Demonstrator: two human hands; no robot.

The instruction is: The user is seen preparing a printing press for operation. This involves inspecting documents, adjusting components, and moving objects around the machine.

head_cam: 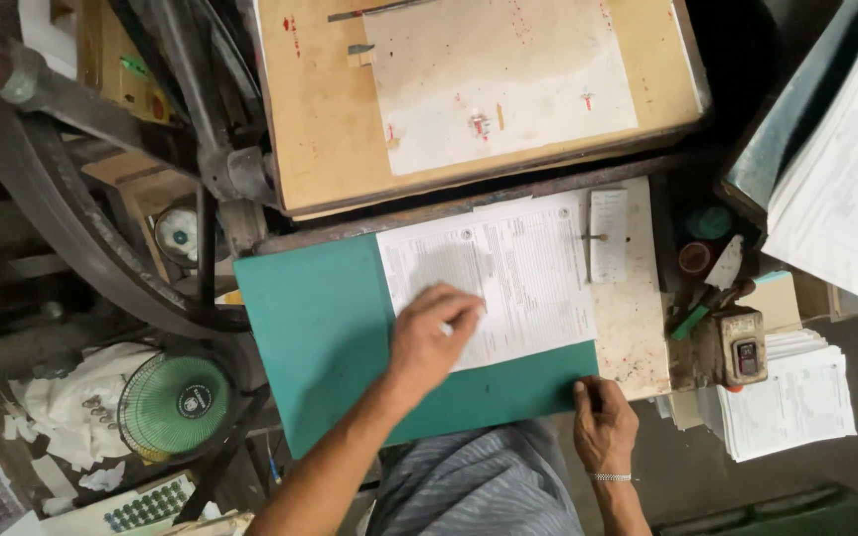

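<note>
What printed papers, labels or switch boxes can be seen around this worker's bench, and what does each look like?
White printed form sheet: on the green board, under the left hand.
Narrow white paper strip: right of the form, upright.
Stack of white printed sheets: lower right.
Brown switch box: right of the bench, black rocker.

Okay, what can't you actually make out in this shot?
- Head view: print on the printed sheets is too small.
- Left hand covers part of them.
- Right hand fingertips hide the green board edge.
- Paper stack is cut off at the right edge.
</note>
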